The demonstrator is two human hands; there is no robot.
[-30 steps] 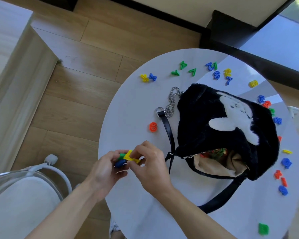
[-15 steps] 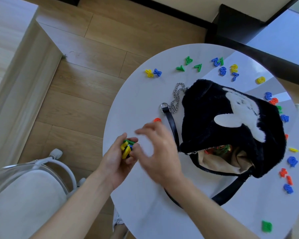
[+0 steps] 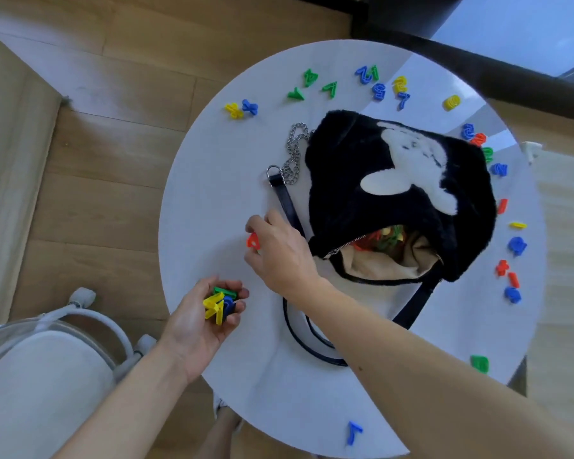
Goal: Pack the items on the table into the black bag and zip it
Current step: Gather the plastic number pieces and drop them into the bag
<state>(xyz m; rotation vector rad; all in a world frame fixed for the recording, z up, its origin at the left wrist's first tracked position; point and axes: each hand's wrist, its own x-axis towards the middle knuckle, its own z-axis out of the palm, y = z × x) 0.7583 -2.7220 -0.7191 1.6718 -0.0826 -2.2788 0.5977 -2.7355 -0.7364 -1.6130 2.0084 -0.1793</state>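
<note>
A fluffy black bag (image 3: pixel 371 200) with a white figure lies on the round white table (image 3: pixel 213 180), its zip open toward me and coloured plastic numbers showing inside. My left hand (image 3: pixel 199 319) is cupped at the table's near-left edge around several yellow, green and blue numbers (image 3: pixel 220 304). My right hand (image 3: pixel 279 250) sits just left of the bag's mouth, fingers pinched on a red number (image 3: pixel 253 240). Loose numbers lie scattered along the far rim (image 3: pixel 365 82) and the right rim (image 3: pixel 510 270).
The bag's black strap (image 3: pixel 299 339) loops toward me under my right forearm, and its chain (image 3: pixel 294 154) lies left of the bag. A green piece (image 3: pixel 480 363) and a blue piece (image 3: pixel 353 432) lie near the front edge. A white chair (image 3: pixel 44 369) stands at the lower left.
My right hand left the pieces in my left hand, reached forward and closed on the red number. My left hand stayed low, still holding its pieces.
</note>
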